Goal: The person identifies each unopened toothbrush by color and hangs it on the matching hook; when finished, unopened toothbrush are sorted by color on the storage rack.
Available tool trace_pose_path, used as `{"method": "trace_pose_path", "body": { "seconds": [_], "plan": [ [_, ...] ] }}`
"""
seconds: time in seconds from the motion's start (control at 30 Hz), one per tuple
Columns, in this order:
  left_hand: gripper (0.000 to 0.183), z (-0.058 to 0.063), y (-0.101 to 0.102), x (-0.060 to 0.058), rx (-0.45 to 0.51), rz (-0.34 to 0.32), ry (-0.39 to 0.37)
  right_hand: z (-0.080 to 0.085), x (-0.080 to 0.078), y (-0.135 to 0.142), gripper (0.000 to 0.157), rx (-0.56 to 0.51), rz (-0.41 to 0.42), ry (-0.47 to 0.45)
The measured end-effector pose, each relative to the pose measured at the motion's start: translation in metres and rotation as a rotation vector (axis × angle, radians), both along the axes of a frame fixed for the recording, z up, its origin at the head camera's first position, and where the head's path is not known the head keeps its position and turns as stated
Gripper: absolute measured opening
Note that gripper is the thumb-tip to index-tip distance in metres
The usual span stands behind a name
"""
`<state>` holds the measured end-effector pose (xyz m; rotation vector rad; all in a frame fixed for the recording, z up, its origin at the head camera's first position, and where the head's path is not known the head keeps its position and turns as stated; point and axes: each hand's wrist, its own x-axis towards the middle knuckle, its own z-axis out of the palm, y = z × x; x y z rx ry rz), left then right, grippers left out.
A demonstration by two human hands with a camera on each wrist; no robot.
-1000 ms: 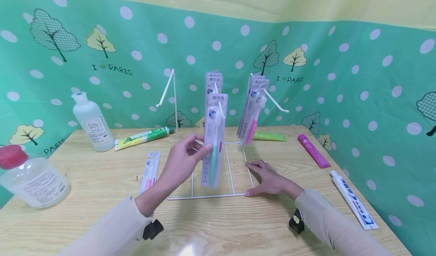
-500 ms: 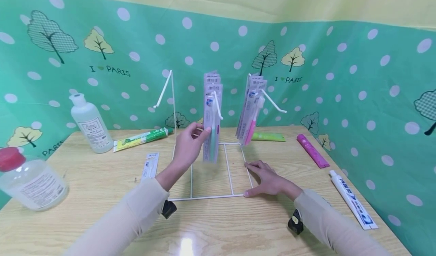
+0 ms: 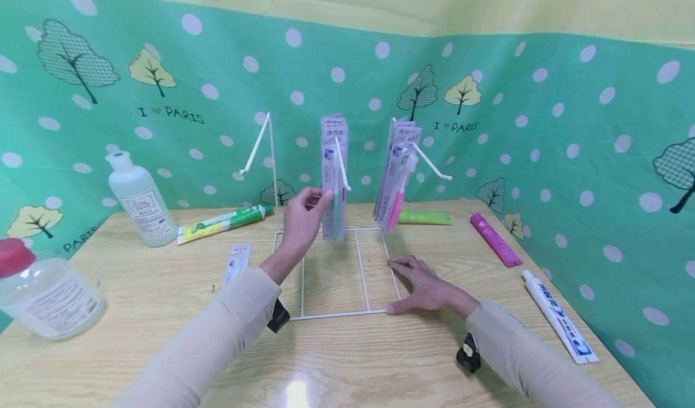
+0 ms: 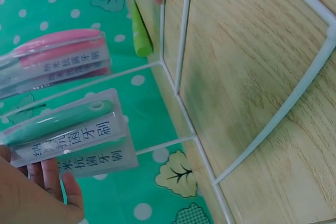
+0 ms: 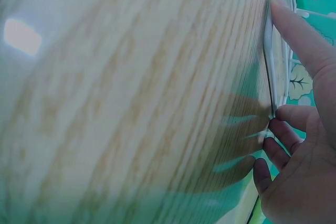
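My left hand point(image 3: 301, 218) pinches the lower side of a packaged toothbrush point(image 3: 333, 209) with a green handle. This pack hangs on the middle hook point(image 3: 342, 163) of a white wire display rack point(image 3: 336, 315), close against other packs behind it. In the left wrist view, the green handle point(image 4: 63, 121) shows through clear plastic above the fingers. My right hand point(image 3: 426, 287) holds the rack's front right corner, thumb on the corner and fingers at the side wire. Packaged toothbrushes point(image 3: 392, 203) with pink handles hang on the right hook. The left hook point(image 3: 255, 145) carries nothing.
One packaged toothbrush point(image 3: 237, 262) lies left of the rack, partly behind my sleeve. Two bottles, one clear point(image 3: 142, 200) and one red-capped point(image 3: 51, 293), stand at left. Toothpaste tubes in yellow-green point(image 3: 222, 224), lime point(image 3: 425, 217), pink point(image 3: 495, 240) and white point(image 3: 560, 316) lie around.
My left hand has slid the green toothbrush pack back along the middle hook, from near its tip to the packs behind. The right hand stays on the rack's corner.
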<state>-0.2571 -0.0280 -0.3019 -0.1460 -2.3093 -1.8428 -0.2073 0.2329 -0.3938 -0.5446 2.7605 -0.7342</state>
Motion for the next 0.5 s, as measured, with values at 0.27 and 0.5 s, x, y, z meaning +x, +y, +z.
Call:
{"method": "trace_pose_path", "body": {
  "seconds": [0.27, 0.5],
  "plan": [
    [0.040, -0.008, -0.004, -0.007, -0.022, -0.019, -0.027, 0.001, 0.001, -0.001, 0.099, -0.004, 0.003, 0.003],
    [0.037, -0.020, -0.024, -0.003, -0.110, -0.037, -0.062, 0.001, 0.001, 0.000, 0.099, -0.012, 0.003, -0.004]
  ]
}}
